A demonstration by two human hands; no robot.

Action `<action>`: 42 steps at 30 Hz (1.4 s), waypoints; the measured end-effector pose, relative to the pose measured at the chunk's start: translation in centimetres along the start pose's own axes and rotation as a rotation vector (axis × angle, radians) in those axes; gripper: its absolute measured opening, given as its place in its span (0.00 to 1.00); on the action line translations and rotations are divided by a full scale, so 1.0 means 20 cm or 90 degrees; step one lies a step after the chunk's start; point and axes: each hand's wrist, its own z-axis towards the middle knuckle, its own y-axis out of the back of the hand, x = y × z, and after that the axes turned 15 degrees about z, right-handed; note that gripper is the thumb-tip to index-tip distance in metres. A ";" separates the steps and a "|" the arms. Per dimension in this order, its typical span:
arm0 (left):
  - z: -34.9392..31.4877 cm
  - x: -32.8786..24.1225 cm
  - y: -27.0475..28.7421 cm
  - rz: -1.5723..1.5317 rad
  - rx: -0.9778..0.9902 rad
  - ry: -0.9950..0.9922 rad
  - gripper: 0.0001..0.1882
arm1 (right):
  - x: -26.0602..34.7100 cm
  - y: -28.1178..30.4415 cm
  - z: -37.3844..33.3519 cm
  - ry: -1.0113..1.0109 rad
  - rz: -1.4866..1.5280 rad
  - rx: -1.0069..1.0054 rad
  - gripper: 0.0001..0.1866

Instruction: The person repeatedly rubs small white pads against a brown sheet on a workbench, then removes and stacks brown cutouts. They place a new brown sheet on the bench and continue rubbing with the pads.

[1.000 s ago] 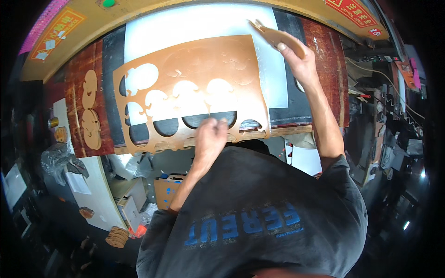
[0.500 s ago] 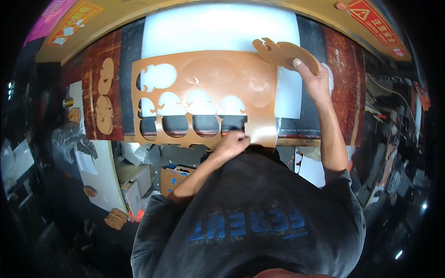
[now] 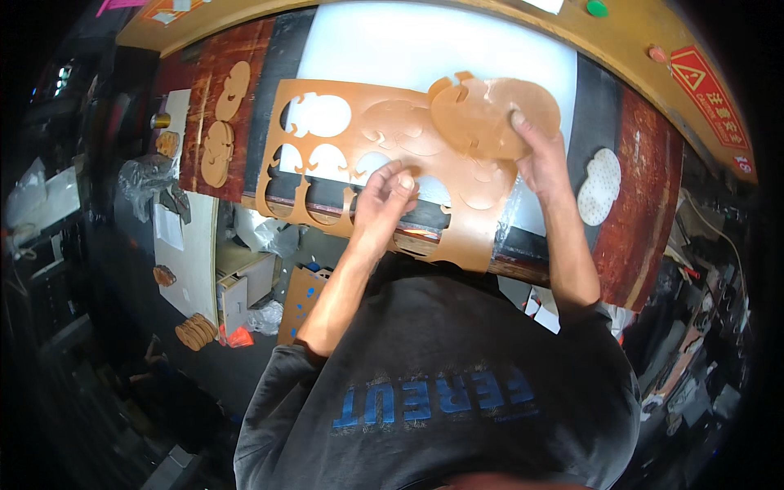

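My right hand (image 3: pixel 542 155) grips a tan cut-out piece (image 3: pixel 482 114), flat and rounded with a notched left end, thumb on top; whether it is one layer or several is hard to tell. It is held over the right part of a tan sheet (image 3: pixel 474 233). That sheet has several rounded holes on its left and along its near side, and outlines of cut shapes still in it. Above the near row of holes, my left hand (image 3: pixel 382 200) is half curled, its thumb and fingers apart, with nothing visible in it.
Beneath the sheet lies a white board (image 3: pixel 441 41) on a dark strip. More tan pieces (image 3: pixel 217 155) rest on the reddish bench at left. A white perforated plate (image 3: pixel 600 186) lies at right. A yellow beam (image 3: pixel 629 45) crosses behind. Below left are a stack of tan pieces (image 3: pixel 196 331) and a cardboard box (image 3: pixel 304 302).
My left hand has risen from the sheet's near edge and loosened. My right hand has tilted the cut-out piece so its broad face shows. The view has turned and shifted.
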 end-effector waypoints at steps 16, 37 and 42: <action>0.38 0.11 0.67 -0.302 0.181 0.142 0.29 | -0.39 -0.44 -0.29 -0.030 -0.559 0.082 0.36; 0.74 0.20 0.75 -0.242 0.141 0.098 0.22 | -0.66 -0.53 0.06 -0.119 -0.514 -0.215 0.21; 0.73 0.18 0.77 -0.256 0.185 0.087 0.24 | -0.62 -0.53 0.07 -0.121 -0.792 0.065 0.21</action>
